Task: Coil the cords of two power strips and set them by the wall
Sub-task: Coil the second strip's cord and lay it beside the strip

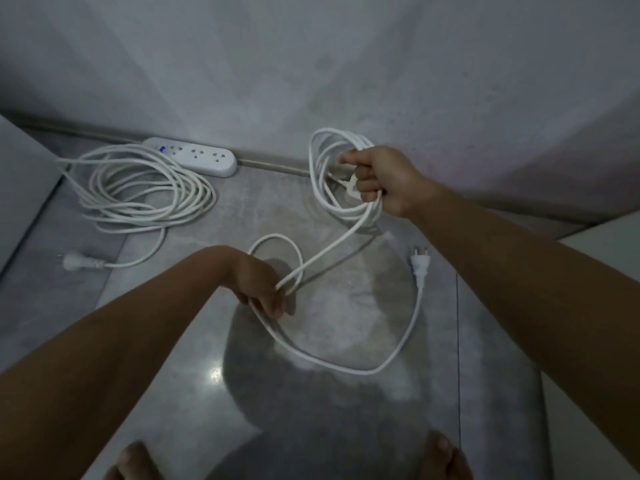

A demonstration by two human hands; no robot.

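Bare toes (133,457) at the bottom edge stand on the floor (173,375). Mid-frame, my left hand (263,289) pinches the loose cord (329,247); right of centre, my right hand (384,178) grips its coils (343,135). Upper left, another power strip (197,155) lies against the wall (242,64).

Both arms are stretched out forward, bare as far as can be seen. The right hand (379,181) is held higher and further out, fingers curled tight round a bunch of loops of the cord (346,136), thumb laid along the top. The left hand (261,289) is kept lower and nearer, wrist bent down, fingertips closed on a single run of that cord. Bare toes (133,457) can be made out at the bottom edge.
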